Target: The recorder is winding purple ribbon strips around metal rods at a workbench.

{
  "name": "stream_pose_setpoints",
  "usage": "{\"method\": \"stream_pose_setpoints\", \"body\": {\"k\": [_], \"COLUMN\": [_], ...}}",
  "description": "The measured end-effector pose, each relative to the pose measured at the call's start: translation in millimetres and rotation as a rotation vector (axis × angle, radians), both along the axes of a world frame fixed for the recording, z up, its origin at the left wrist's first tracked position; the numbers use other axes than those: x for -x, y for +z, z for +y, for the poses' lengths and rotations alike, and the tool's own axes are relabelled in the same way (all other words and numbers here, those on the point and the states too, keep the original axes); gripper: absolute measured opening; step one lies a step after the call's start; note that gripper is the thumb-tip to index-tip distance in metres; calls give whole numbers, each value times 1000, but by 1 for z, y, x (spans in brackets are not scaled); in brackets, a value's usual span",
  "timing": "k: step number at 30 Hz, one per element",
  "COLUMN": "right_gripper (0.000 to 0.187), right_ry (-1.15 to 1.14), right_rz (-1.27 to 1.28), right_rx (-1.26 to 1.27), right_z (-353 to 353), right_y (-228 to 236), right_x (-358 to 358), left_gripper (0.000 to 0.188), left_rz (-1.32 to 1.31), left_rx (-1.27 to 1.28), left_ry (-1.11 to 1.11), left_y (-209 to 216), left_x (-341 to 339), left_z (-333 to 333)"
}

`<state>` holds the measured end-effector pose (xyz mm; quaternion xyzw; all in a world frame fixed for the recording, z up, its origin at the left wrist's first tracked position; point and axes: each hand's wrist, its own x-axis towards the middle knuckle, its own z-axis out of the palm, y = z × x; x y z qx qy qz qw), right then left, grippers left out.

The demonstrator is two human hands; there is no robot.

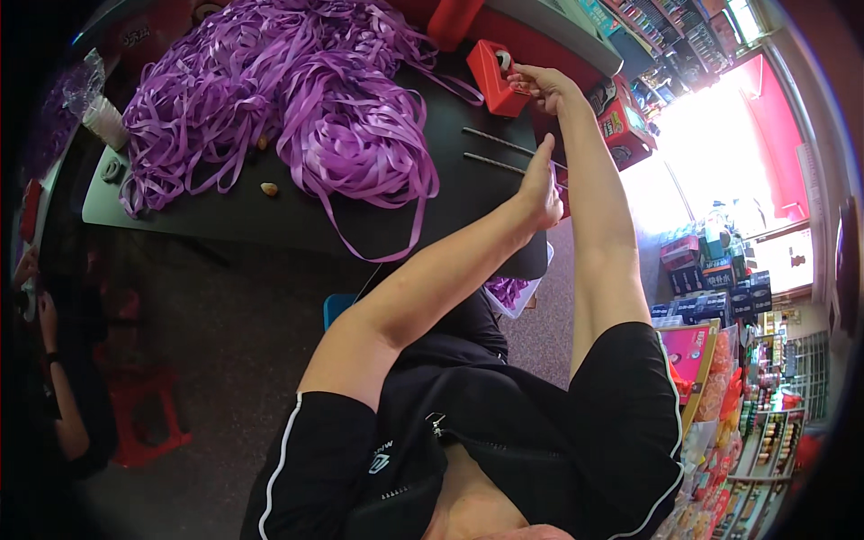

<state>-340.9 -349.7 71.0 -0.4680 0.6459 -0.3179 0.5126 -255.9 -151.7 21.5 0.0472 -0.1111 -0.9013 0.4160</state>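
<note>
Bright daylight fills the doorway (697, 135) well to the right of the red dispenser (493, 90), and on that same side, nearer me, stand stacked boxes (711, 279). The dispenser sits at the far right part of my dark table (459, 220). Its long axis runs mostly away from me, the far end leaning to the left; a white roll (503, 59) shows in its top. My right hand (538, 87) is at its right side, fingers bent and close together; I cannot tell whether they pinch anything.

On the near side of the dispenser lie two thin metal rods (495, 141), side by side, their long axes running left to right and slanting slightly toward me. My left hand (542, 184) is at their right ends, edge-on, one digit straight and pointing away from me; the other fingers are hidden, so I cannot tell whether they grip something.

Left of the dispenser spreads a big tangled heap of purple ribbon (360, 126). Below the table, on my side of the dispenser, a white bin (516, 312) holds more purple ribbon. Just right of the dispenser stands a red carton (627, 130); its contents are hidden.
</note>
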Motion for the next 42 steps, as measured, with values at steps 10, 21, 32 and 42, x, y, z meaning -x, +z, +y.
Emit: {"method": "stream_pose_setpoints", "body": {"k": [10, 21, 32, 42], "right_gripper": [12, 14, 11, 17], "right_ry": [-79, 9, -70, -103], "right_rz": [-98, -60, -292, -375], "right_rx": [-84, -69, 98, 192], "right_z": [12, 54, 71, 77], "right_y": [23, 14, -17, -36], "right_x": [-5, 19, 14, 4], "left_gripper": [95, 96, 93, 62], "left_rz": [174, 64, 166, 166], "left_rx": [11, -58, 29, -34], "left_ry": [-13, 50, -19, 20], "left_y": [-26, -9, -3, -17], "left_x": [11, 5, -2, 10], "left_z": [-22, -10, -6, -17]}}
